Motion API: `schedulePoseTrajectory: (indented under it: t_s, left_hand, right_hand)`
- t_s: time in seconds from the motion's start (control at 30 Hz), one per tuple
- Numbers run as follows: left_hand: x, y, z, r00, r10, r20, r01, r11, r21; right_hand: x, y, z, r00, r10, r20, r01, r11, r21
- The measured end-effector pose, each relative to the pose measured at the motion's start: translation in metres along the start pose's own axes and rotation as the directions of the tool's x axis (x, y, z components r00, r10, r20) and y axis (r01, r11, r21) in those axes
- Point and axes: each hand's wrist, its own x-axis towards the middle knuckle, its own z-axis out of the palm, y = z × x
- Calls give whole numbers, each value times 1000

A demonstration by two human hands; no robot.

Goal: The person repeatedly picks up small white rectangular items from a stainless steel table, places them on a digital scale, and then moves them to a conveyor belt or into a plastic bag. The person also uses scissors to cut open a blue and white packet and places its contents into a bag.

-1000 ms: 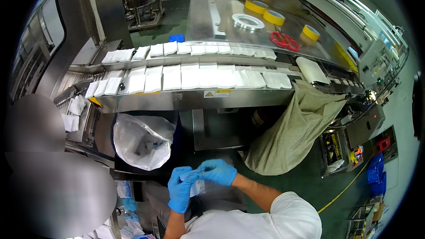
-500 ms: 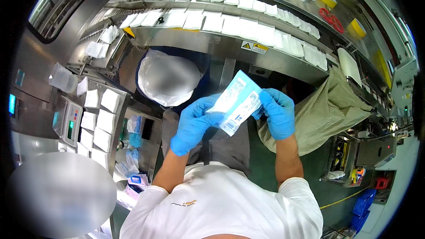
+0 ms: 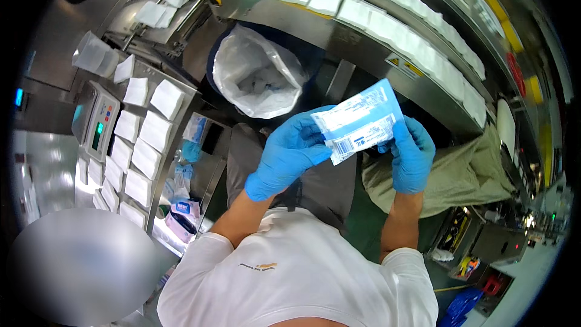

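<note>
Between my hands is a light-blue and white printed sachet (image 3: 358, 120), probably a soft pack, with a barcode near its lower left corner. My left hand (image 3: 285, 152), in a blue glove, pinches its left end with thumb and fingers. Its right edge is gripped by my gloved right hand (image 3: 414, 152), thumb on the printed face, other fingers mostly hidden behind. The sachet is tilted, its right end higher, over my lap and clear of every surface.
Beyond my hands stands a bin (image 3: 266, 100) with a white liner. White folded pads line a metal conveyor (image 3: 369, 48) across the back. On the left, a bench holds more pads (image 3: 145, 157) and a digital scale (image 3: 97, 127). A green cloth sack (image 3: 448, 188) lies at right.
My view has turned, so the surroundings appear shifted. The sachet has moved right in view and been turned closer to level, with both hands still gripping it.
</note>
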Motion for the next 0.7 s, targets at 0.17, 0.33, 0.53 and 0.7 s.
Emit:
schedulePoseTrajectory:
  t_s: [0.17, 0.33, 0.53, 0.7]
  left_hand:
    - [32, -7, -19, 945, 304, -122, -284, 946, 158]
    - [77, 0, -26, 801, 590, -101, -548, 791, 271]
    - [103, 1, -36, 907, 412, -85, -416, 908, -43]
    - [93, 5, -31, 958, 250, -142, -285, 897, -339]
  right_hand:
    - [37, 21, 6, 912, -347, 217, 373, 923, -92]
    - [86, 37, 16, 814, -480, 327, 518, 854, -36]
    - [120, 38, 26, 899, -369, 237, 384, 923, -20]
    - [122, 36, 29, 942, -278, 185, 271, 960, 64]
